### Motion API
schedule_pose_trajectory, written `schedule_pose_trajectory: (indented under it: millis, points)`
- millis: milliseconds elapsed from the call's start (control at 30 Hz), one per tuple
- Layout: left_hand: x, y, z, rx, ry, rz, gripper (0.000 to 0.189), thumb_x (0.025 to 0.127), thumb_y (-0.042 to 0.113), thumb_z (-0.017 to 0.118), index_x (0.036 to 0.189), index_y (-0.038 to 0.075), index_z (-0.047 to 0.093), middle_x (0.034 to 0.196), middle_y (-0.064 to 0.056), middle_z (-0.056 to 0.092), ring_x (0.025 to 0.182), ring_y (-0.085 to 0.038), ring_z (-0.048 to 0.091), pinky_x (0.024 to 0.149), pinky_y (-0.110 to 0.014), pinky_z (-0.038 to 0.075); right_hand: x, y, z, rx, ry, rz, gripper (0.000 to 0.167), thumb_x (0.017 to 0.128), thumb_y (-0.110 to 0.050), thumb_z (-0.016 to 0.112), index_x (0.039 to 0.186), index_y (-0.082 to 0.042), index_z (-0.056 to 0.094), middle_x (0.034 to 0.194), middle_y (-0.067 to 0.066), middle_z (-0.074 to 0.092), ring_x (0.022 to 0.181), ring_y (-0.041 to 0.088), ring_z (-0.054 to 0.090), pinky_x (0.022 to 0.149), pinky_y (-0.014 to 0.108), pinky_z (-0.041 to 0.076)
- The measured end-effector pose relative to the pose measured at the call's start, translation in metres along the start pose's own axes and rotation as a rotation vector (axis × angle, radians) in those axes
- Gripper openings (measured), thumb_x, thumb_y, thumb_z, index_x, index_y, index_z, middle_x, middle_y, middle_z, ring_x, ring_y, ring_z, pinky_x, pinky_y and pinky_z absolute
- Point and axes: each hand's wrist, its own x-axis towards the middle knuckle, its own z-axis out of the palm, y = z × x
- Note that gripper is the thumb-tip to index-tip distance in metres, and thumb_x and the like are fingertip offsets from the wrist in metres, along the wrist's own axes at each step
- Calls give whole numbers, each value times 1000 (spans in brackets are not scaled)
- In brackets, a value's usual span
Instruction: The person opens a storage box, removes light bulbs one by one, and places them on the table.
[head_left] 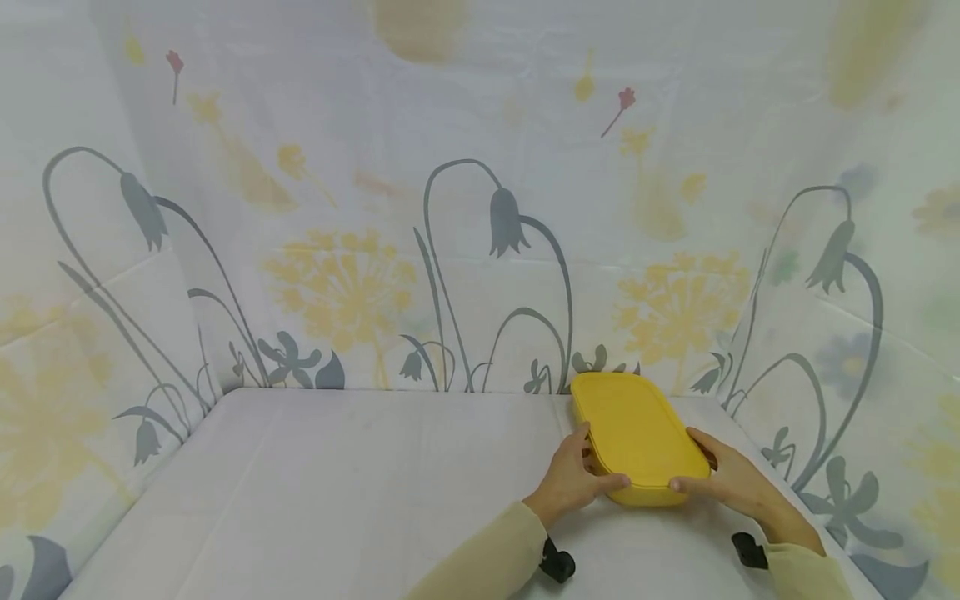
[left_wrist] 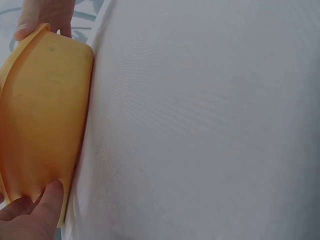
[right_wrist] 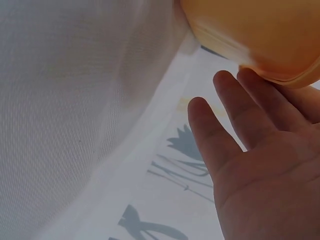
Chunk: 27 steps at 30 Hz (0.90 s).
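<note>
A yellow plastic food container (head_left: 637, 425) with a flat, rounded lid is at the back right of the white table. Its base meets the cloth in the left wrist view, where its deep side (left_wrist: 47, 105) shows. My left hand (head_left: 573, 479) grips the near left corner, thumb along the lid's front edge and fingertips against the side wall. On the near right corner my right hand (head_left: 738, 483) holds the rim between thumb and forefinger. Its other fingers (right_wrist: 245, 107) stretch out below the rim in the right wrist view. The container's contents are hidden under the lid.
The table (head_left: 337, 483) is covered by a plain white cloth. Behind it and on both sides hang pale curtains (head_left: 480, 317) printed with flowers, close to the container's far end. A black wrist strap piece (head_left: 557, 560) sits by my left cuff.
</note>
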Motion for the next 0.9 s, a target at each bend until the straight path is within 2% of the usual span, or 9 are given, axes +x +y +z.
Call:
schedule_pose_trajectory:
  millis: [300, 633, 900]
  points:
    - [-2, -4, -6, -21, 0, 8, 100, 71, 36, 85, 150, 9, 28, 140, -4, 42, 120, -16, 52, 98, -26, 46, 2, -5, 5, 0, 14, 3, 100, 77, -48, 74, 145, 8, 27, 136, 33, 43, 115, 41, 51, 93, 55, 45]
    - [-7, -11, -23, -27, 6, -5, 101, 71, 38, 85, 150, 10, 28, 139, -2, 44, 119, -15, 52, 98, -26, 47, 7, -18, 14, 25, 20, -27, 100, 78, -47, 74, 145, 8, 26, 137, 32, 43, 111, 38, 55, 88, 48, 50]
    - [-13, -14, -39, -24, 1, -20, 100, 71, 37, 85, 150, 12, 28, 141, -2, 43, 123, -18, 50, 99, -29, 46, 8, -31, 23, 57, 42, -50, 100, 78, -46, 75, 145, 10, 27, 142, 33, 37, 116, 46, 50, 92, 53, 48]
